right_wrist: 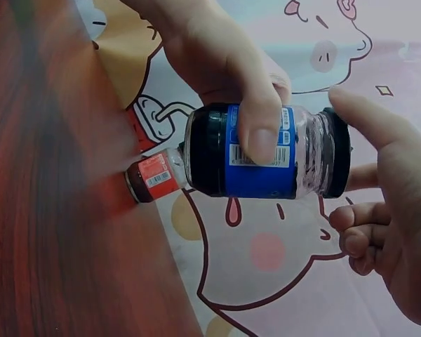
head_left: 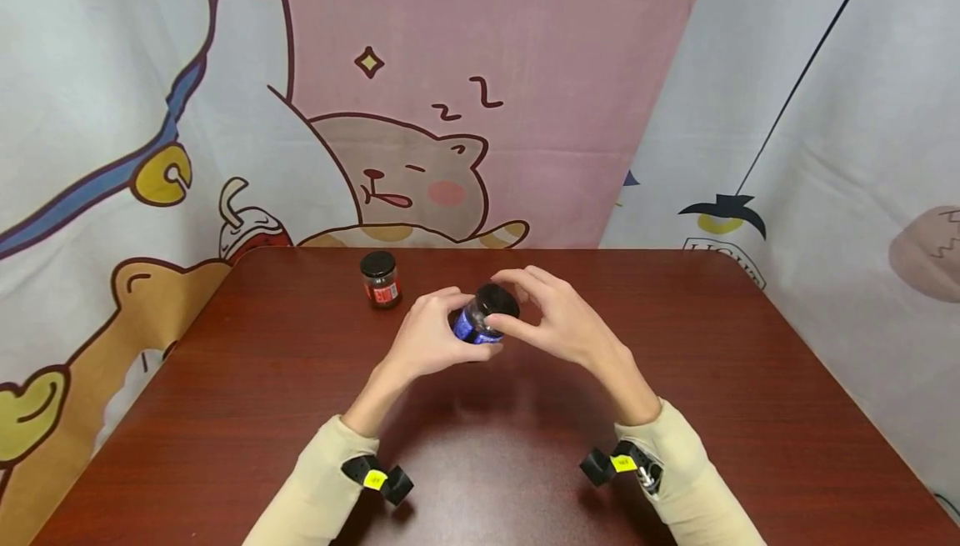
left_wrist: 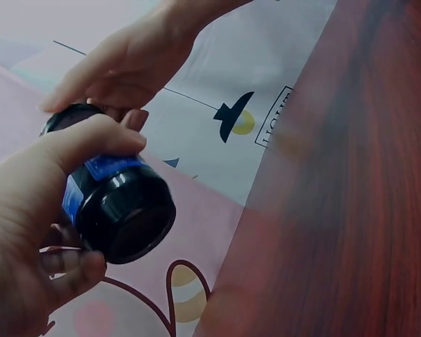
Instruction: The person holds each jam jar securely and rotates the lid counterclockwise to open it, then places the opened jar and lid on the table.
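A glass jar with a blue label, dark contents and a black lid is held tilted above the table. My left hand grips it around the body, the thumb lying across the label beside a barcode in the right wrist view. At the lid end is my right hand, its thumb and fingers spanning the lid's edge. In the right wrist view its lower fingers curl loosely below the lid. From the left wrist view the jar's dark base faces the camera.
A smaller jar with a black lid and red label stands upright on the brown table, left of my hands and towards the back. Behind the table hangs a cartoon-printed cloth. Each sleeve carries a strapped wrist camera.
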`<action>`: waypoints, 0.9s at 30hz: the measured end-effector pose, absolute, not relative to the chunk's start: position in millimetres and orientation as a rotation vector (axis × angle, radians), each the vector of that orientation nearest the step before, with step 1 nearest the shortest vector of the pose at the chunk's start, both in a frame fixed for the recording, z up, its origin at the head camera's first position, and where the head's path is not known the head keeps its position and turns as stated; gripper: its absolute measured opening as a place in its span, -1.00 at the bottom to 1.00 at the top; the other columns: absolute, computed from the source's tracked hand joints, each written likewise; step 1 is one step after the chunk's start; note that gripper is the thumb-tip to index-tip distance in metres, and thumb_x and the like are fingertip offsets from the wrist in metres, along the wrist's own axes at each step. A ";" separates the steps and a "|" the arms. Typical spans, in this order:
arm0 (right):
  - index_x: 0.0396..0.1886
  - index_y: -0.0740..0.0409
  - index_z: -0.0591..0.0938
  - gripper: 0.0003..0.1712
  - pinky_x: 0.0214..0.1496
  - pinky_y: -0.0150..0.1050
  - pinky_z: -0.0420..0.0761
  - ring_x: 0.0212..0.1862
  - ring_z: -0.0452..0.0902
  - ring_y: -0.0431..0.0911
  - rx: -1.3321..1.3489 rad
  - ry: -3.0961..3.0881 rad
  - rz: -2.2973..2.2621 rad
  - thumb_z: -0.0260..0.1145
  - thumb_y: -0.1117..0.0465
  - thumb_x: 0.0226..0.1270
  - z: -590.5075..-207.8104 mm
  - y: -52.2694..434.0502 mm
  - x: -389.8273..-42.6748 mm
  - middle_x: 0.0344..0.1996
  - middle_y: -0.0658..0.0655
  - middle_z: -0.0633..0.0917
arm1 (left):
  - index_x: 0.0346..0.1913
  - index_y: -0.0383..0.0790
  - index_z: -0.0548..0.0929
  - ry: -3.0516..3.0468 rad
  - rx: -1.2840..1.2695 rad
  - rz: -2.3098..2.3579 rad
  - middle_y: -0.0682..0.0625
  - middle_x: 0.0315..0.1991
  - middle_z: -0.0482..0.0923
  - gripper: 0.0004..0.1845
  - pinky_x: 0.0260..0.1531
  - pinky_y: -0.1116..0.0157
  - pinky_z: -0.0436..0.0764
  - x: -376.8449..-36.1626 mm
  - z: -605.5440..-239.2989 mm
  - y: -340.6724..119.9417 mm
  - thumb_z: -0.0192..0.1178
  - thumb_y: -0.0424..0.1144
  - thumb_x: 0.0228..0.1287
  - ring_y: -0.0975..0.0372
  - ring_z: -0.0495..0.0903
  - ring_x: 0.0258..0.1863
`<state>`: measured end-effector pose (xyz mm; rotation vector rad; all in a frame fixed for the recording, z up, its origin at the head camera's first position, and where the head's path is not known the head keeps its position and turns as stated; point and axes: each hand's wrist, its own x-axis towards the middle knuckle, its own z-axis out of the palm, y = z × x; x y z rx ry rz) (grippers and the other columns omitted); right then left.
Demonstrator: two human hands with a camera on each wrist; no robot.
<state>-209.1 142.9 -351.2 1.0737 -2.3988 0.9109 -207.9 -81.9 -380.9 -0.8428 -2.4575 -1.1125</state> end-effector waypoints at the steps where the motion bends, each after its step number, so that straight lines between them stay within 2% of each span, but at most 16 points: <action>1: 0.16 0.00 0.61 -0.47 -0.22 -0.29 0.49 -0.25 0.46 -0.25 1.079 -2.403 0.926 0.47 -0.10 0.27 -351.5 142.9 -209.4 -0.25 -0.12 0.57 | -0.19 -0.04 0.77 -2.466 -0.824 -1.084 0.22 -0.43 0.54 -0.52 -0.46 0.29 0.50 -207.1 -380.4 -81.2 0.57 0.11 -0.20 0.33 0.50 -0.42; 5: 0.06 0.01 0.64 -0.52 -0.22 -0.31 0.51 -0.28 0.47 -0.25 1.093 -2.412 0.948 0.49 -0.11 0.26 -351.5 142.4 -210.3 -0.28 -0.13 0.61 | -0.21 -0.03 0.77 -2.495 -0.792 -1.015 0.22 -0.45 0.50 -0.53 -0.50 0.30 0.48 -205.0 -379.3 -79.6 0.57 0.12 -0.21 0.33 0.47 -0.45; 10: 0.00 0.05 0.65 -0.53 -0.31 -0.31 0.47 -0.33 0.44 -0.23 1.095 -2.416 0.949 0.51 -0.09 0.22 -350.6 142.5 -210.3 -0.37 -0.09 0.60 | -0.19 -0.04 0.77 -2.508 -0.809 -0.967 0.23 -0.44 0.48 -0.53 -0.51 0.32 0.47 -204.8 -379.8 -79.8 0.57 0.11 -0.21 0.35 0.46 -0.45; 20: 0.02 0.03 0.63 -0.54 -0.38 -0.30 0.46 -0.40 0.41 -0.23 1.121 -2.473 0.975 0.51 -0.07 0.24 -349.7 145.9 -212.1 -0.40 -0.04 0.60 | -0.20 -0.01 0.76 -2.506 -0.835 -0.945 0.24 -0.41 0.50 -0.54 -0.48 0.32 0.48 -205.6 -379.8 -80.2 0.56 0.12 -0.21 0.35 0.48 -0.43; 27: -0.01 0.01 0.64 -0.57 -0.40 -0.30 0.49 -0.44 0.43 -0.23 1.135 -2.509 0.972 0.47 -0.11 0.27 -348.7 147.6 -211.2 -0.39 -0.12 0.58 | -0.19 -0.02 0.76 -2.516 -0.849 -0.950 0.23 -0.43 0.46 -0.52 -0.50 0.32 0.48 -204.3 -378.3 -79.1 0.56 0.13 -0.22 0.34 0.47 -0.46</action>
